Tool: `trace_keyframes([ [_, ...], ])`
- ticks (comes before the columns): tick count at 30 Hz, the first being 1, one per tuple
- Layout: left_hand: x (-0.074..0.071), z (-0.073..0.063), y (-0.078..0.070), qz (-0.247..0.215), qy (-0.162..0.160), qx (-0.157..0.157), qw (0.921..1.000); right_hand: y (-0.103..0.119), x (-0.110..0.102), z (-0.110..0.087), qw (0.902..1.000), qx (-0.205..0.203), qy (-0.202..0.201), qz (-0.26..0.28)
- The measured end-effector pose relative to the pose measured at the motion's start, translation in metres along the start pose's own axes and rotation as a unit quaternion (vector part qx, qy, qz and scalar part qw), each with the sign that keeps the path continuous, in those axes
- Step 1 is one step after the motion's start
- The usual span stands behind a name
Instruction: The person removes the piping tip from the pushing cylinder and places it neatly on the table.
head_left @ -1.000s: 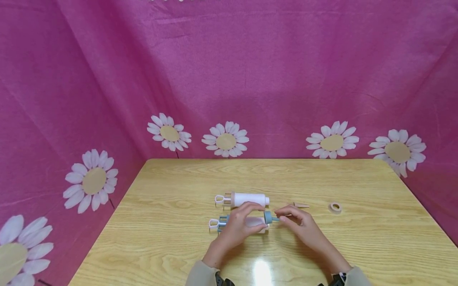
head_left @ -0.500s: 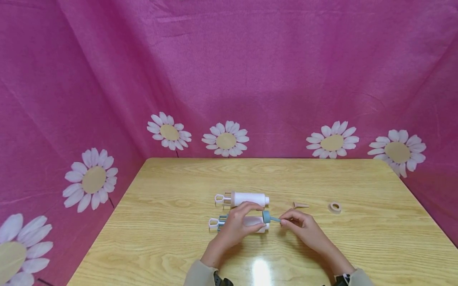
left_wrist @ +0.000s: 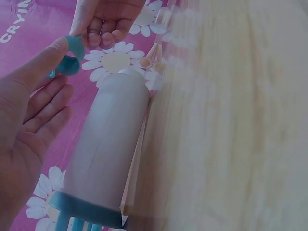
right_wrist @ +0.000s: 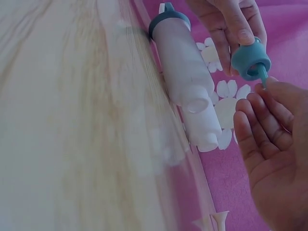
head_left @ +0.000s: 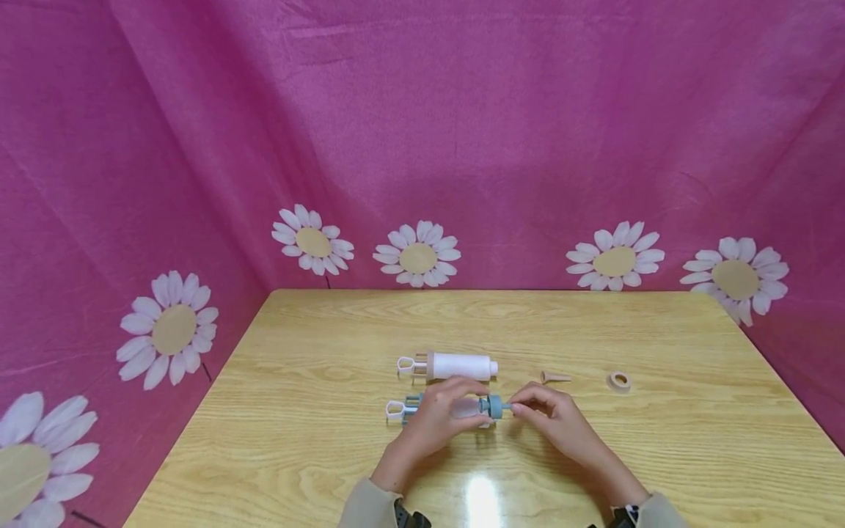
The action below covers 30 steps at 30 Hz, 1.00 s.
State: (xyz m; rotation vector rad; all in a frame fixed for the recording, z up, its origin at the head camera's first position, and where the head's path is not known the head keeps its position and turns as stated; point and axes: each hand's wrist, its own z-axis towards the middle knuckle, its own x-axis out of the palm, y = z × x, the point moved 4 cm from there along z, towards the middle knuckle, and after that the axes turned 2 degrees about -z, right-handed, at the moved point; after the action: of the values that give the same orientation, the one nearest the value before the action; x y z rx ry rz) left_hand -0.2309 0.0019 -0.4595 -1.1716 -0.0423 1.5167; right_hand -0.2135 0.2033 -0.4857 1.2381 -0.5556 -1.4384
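Observation:
Between thumb and fingers, my left hand (head_left: 439, 411) pinches a teal ring-shaped cap (right_wrist: 250, 62). Its opening faces my right hand (right_wrist: 276, 139), which pinches the thin end of a teal nozzle (right_wrist: 263, 74) sticking out of that opening. Both parts are held above the table. Under and behind my left hand lies a syringe-like dispenser with a white barrel (left_wrist: 108, 139), a teal collar (left_wrist: 86, 209) and a white loop handle (head_left: 395, 411). How deep the nozzle sits in the cap is hidden.
Farther back lies a similar white dispenser (head_left: 462, 367) with a beige collar. Right of it are a small beige cone-shaped nozzle (head_left: 554, 377) and a beige ring cap (head_left: 619, 381). The wooden table (head_left: 317, 455) meets a pink flowered cloth (head_left: 515, 147) behind.
The nozzle slanted down from the cap half a second ago and now lies nearly level. The cap has shifted slightly right, and the right hand has moved slightly left toward it.

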Motion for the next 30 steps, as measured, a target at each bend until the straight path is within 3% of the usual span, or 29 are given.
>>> trace_keyframes([
  [15,-0.001,-0.001,0.001,0.005,-0.005,0.026,0.9996,0.002,0.002,0.001,0.9999,0.000,0.008,0.007],
  [21,-0.002,-0.002,0.001,-0.017,-0.016,0.021,0.9995,0.001,0.004,0.002,0.9997,0.013,0.002,0.021],
  [30,-0.005,-0.002,-0.001,-0.031,-0.037,0.021,0.9986,0.007,0.018,0.008,0.9990,-0.011,-0.008,0.044],
])
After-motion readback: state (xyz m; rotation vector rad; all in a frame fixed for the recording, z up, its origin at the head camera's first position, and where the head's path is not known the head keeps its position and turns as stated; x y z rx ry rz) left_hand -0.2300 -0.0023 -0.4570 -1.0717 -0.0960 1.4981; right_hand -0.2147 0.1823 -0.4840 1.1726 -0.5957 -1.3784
